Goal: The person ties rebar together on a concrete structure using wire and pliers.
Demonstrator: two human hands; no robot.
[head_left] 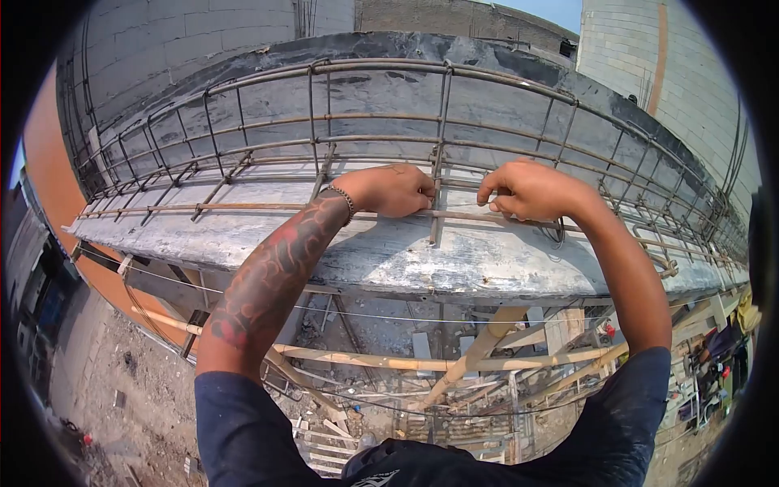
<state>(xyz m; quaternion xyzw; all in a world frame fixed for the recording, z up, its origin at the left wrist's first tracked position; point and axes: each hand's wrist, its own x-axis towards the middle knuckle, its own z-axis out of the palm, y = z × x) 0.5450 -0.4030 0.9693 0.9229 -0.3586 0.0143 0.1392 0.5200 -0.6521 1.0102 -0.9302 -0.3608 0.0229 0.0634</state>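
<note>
A long cage of rusty rebar [373, 122] lies in a grey concrete beam form [406, 256] that runs across the view. My left hand [395, 190] is closed around a vertical stirrup bar [439, 174] where it crosses a horizontal bar. My right hand [527, 190] pinches the same horizontal bar just to the right of that crossing. A thin loop of tie wire [558, 231] hangs near my right wrist. I wear a bracelet on the left wrist and dark short sleeves.
Below the form are wooden props and scaffolding poles [479, 349], rubble and bare ground far down. Block walls [187, 40] rise behind the cage, another at the upper right [673, 65]. An orange wall [57, 187] stands at left. The drop in front is open.
</note>
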